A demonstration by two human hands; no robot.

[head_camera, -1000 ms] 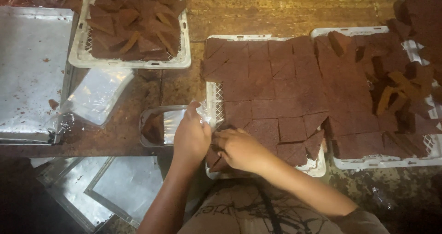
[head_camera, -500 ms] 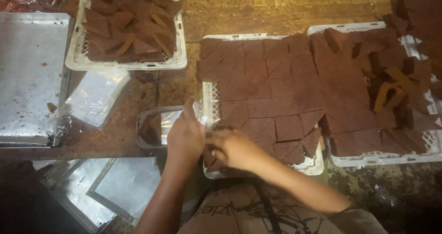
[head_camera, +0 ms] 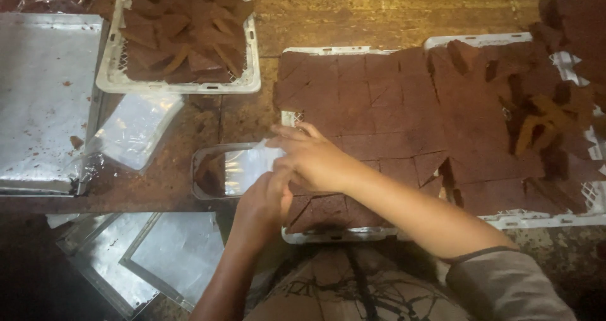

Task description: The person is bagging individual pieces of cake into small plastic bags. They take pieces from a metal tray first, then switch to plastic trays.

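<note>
1. My left hand point(head_camera: 262, 204) and right hand point(head_camera: 315, 160) meet over a small clear container point(head_camera: 227, 169) on the counter point(head_camera: 315, 11).
2. Fingers pinch its plastic wrap, just beside the tray of brown squares point(head_camera: 379, 106).

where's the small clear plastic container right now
In the head view, the small clear plastic container sits left of centre on the wooden table, beside the middle tray of brown squares, under both hands' fingertips.
</note>
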